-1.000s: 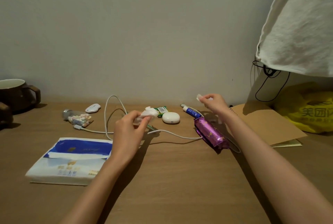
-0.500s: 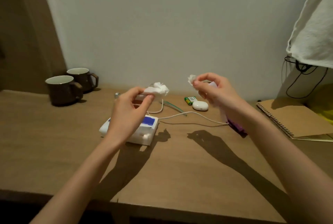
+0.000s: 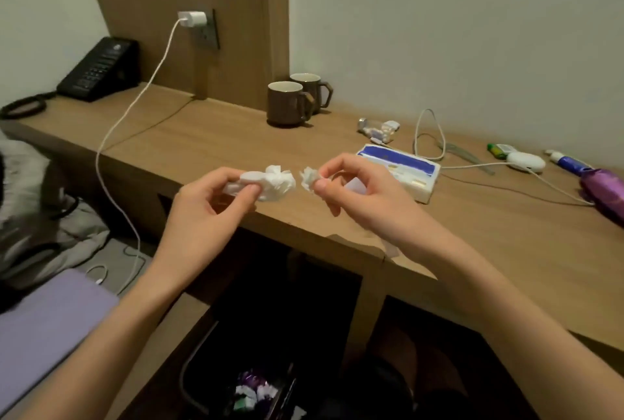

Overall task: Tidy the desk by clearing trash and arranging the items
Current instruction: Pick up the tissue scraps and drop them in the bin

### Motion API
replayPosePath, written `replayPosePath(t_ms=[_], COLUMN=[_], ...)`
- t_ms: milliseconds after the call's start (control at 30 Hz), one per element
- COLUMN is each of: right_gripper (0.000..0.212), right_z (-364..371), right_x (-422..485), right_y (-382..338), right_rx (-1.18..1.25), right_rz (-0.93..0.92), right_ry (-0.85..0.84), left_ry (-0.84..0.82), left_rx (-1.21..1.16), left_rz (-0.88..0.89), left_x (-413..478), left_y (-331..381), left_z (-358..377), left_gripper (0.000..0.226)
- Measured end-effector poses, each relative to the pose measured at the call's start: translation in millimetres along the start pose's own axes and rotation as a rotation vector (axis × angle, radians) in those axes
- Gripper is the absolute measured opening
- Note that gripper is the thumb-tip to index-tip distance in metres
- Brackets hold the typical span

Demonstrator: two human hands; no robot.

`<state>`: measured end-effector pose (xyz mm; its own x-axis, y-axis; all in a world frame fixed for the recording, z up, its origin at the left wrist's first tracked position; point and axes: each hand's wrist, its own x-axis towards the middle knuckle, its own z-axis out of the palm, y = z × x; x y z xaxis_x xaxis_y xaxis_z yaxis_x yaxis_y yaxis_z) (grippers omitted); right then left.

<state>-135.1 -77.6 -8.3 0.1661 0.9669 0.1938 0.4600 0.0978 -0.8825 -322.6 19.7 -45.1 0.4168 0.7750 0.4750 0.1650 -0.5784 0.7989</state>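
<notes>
The left hand (image 3: 202,206) is raised over the front edge of the counter (image 3: 236,136), its fingers (image 3: 236,200) curled and pinching a crumpled white tissue (image 3: 278,181) that sticks out past the fingertips. Just beside it the right hand (image 3: 361,190) has its fingers (image 3: 341,164) bent round a smaller tissue scrap (image 3: 309,178), nipped between thumb and forefinger. The two wads are nearly touching, with a narrow gap between them. Just behind the right fingers a blue-and-white tissue pack (image 3: 401,166) lies flat on the counter. Well beyond the left fingers two brown mugs (image 3: 288,103) stand by the wall. Far below both hands, under the counter, sits a dark bin (image 3: 185,382) with bits of wrapper in it.
</notes>
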Motion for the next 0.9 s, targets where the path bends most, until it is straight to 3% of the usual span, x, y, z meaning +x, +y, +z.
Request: replayPosePath(t_ms=[100, 333, 500, 667, 800, 900], right_gripper=[0.018, 0.015, 0.017, 0.011, 0.022, 0.025], right_z=[37, 107, 153, 198, 229, 246], right_x=[0, -3, -1, 1, 5, 12], right_y=[11, 88, 171, 238, 276, 294], right_rx=[0.033, -0.11, -0.137, 0.051, 0.169, 0.274], right_rz=[0.017, 0.138, 0.412, 0.802, 1.013, 1.126], right_ry=[-0.095, -0.293, -0.345, -0.29, -0.213, -0.18], left_ry=[-0.009, -0.287, -0.445, -0.647, -0.666, -0.655], left_rx=[0.022, 0.136, 0.296, 0.386, 0.428, 0.418], left_rz=[-0.065, -0.243, -0.447, -0.63, -0.806, -0.898], left_x=[-21, -61, -88, -111, -127, -133], left_y=[-31, -131, -218, -285, -323, -338], left_z=[-23, -34, -7, 29, 44, 53], left_gripper=[0.009, 0.01, 0.01, 0.012, 0.032, 0.03])
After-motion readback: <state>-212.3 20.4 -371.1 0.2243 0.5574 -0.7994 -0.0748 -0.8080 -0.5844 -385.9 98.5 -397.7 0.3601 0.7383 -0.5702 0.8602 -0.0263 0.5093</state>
